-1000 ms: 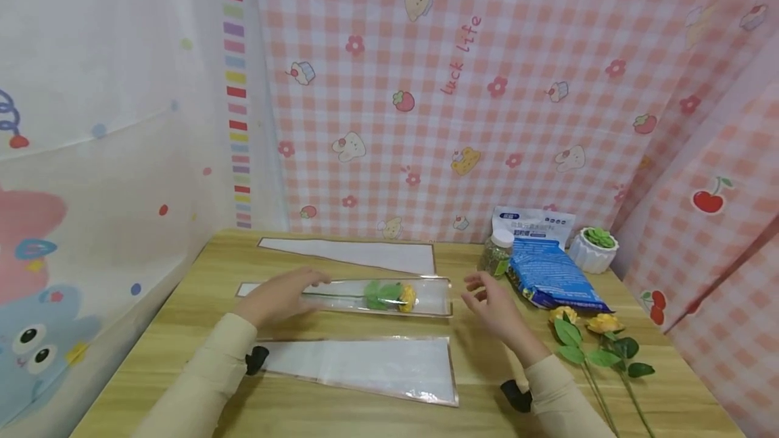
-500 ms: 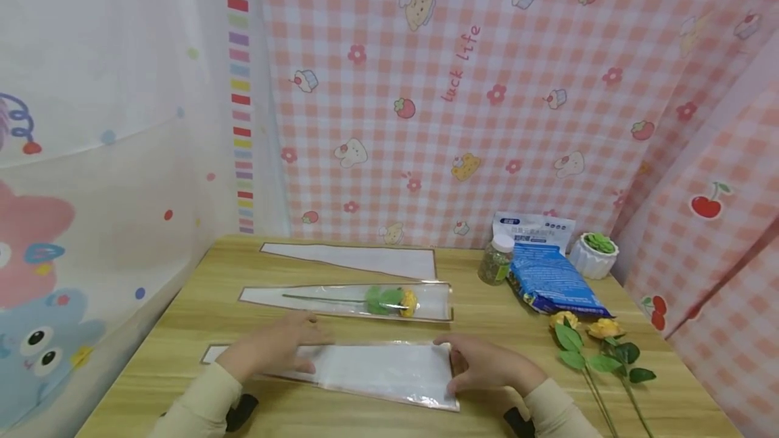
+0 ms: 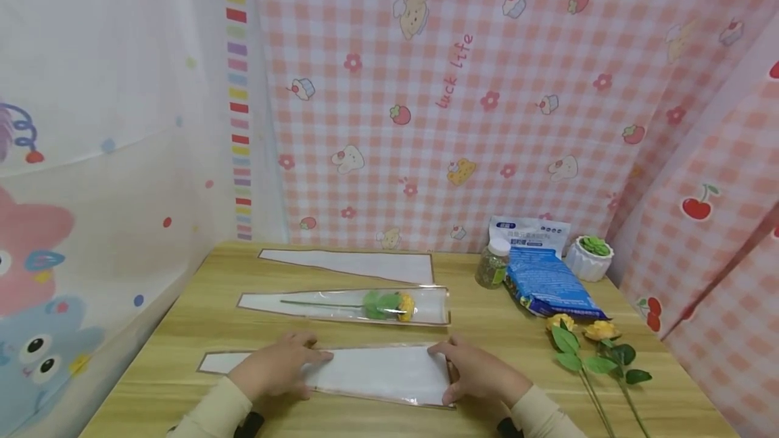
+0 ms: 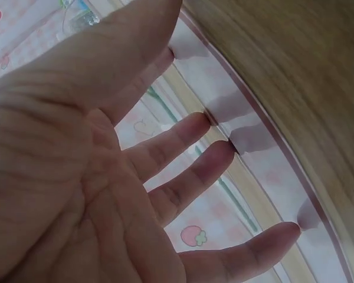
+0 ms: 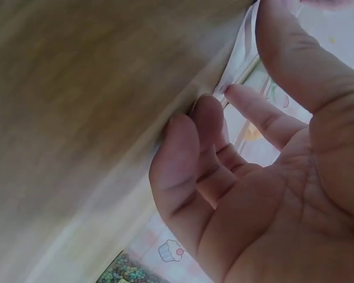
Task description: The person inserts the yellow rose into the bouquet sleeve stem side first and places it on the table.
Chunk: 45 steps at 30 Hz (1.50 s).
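Note:
A flat, tapered flower sleeve, white with a brown border, lies on the near part of the table. My left hand rests across its narrower half, fingers spread; in the left wrist view the fingertips touch the sleeve's surface. At the wide end is my right hand, its index finger by the far corner and its thumb by the near corner. In the right wrist view its index finger meets the sleeve's edge while the other fingers bend against the table. Beyond lies a second sleeve with a yellow rose inside.
Farther back lies a third sleeve. Two yellow roses with long stems lie at the right. Behind them stand a jar, a blue and white bag and a potted succulent. Patterned curtains border the table.
Both hands have come back from around the middle sleeve with the rose to the near sleeve. The left then settled on it, and the right stayed at its wide end.

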### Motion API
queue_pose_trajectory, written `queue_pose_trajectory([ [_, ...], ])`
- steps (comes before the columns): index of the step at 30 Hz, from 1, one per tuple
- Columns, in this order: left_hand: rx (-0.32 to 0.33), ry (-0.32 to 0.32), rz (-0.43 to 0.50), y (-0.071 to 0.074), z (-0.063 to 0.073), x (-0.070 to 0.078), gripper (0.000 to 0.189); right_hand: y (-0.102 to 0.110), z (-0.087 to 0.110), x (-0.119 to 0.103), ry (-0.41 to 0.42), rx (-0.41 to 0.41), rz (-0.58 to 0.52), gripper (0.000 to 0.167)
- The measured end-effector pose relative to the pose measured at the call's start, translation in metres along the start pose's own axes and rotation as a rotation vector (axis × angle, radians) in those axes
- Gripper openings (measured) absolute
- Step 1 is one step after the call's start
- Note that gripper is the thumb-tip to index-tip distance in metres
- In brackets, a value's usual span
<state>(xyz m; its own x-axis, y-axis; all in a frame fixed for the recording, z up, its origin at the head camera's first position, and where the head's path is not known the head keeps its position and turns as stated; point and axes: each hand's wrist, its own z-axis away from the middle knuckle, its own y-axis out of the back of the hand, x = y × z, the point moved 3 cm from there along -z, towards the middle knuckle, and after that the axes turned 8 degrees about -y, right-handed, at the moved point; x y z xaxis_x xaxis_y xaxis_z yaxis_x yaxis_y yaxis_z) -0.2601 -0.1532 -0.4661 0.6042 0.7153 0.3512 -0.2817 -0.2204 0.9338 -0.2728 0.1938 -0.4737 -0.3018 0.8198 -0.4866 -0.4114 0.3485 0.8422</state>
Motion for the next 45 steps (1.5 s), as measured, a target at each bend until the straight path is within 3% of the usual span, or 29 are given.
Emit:
queue_pose_trajectory([
  [7, 0.029, 0.0, -0.008, -0.002, 0.003, 0.003, 0.065, -0.003, 0.002, -0.003, 0.01, 0.015, 0.014, 0.061],
  [14, 0.043, 0.019, -0.029, -0.004, 0.003, 0.003, 0.064, -0.001, -0.004, -0.008, 0.12, 0.14, 0.048, 0.016],
  [20, 0.037, 0.03, -0.027, -0.002, 0.003, 0.003, 0.065, 0.002, -0.003, -0.009, 0.112, 0.282, 0.064, 0.018],
  [24, 0.035, 0.0, -0.017, -0.001, 0.005, 0.003, 0.066, 0.007, -0.003, -0.008, 0.053, 0.349, -0.028, 0.012],
  [30, 0.031, -0.016, 0.009, 0.0, 0.008, 0.003, 0.065, 0.01, 0.002, -0.009, -0.032, 0.267, -0.294, 0.008],
  [35, 0.0, -0.004, 0.036, -0.001, 0.008, 0.004, 0.076, 0.008, 0.003, -0.012, -0.042, 0.207, -0.451, 0.004],
  [39, 0.005, -0.059, 0.058, -0.003, 0.001, 0.011, 0.094, 0.008, 0.004, -0.017, 0.002, 0.211, -0.443, 0.006],
  [45, 0.111, -0.188, 0.015, -0.006, -0.027, 0.04, 0.115, 0.011, 0.007, -0.032, 0.058, 0.216, -0.383, 0.007],
])
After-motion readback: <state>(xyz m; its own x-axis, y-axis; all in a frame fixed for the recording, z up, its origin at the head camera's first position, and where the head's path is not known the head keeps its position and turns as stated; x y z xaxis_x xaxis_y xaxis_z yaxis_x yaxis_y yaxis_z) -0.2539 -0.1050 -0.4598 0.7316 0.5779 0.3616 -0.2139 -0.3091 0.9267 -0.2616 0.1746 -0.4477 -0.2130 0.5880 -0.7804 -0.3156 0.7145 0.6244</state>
